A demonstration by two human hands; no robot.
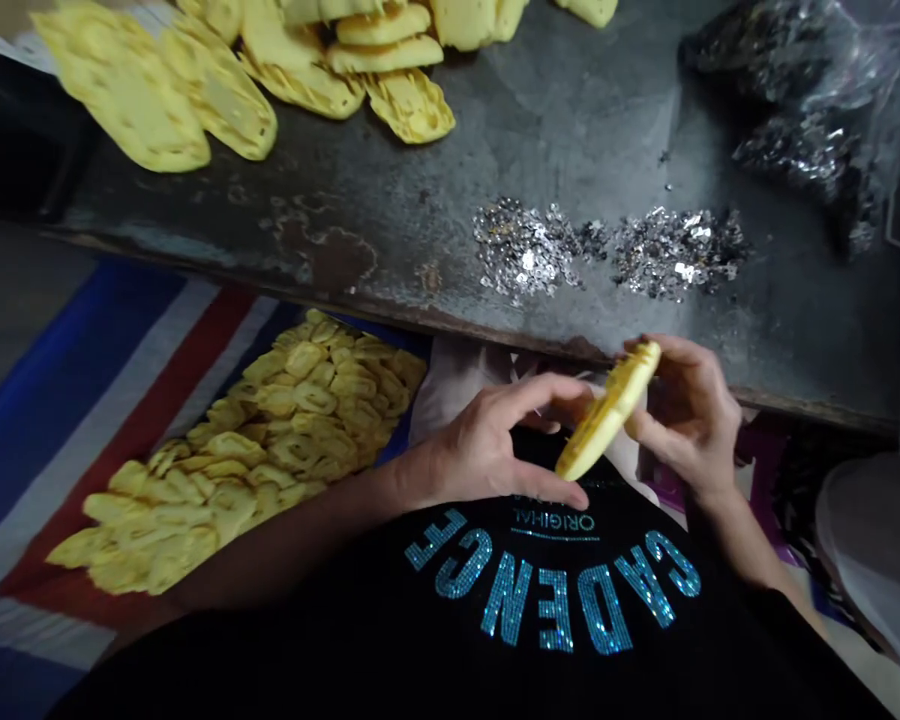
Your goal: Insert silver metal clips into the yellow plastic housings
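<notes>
Two hands, one yellow piece [607, 415] tipped up between the fingers: right hand [671, 405] seems to pinch its upper end, left hand [495, 440] curls wide round the lower, can't tell if it's gripping. Loose hold like that, it could slip below the fingers or, if flicked, scatter the metal bits [529, 250] beyond them. It's nearly edge-on, so both faces are hard to read, some fingertips hidden too.
</notes>
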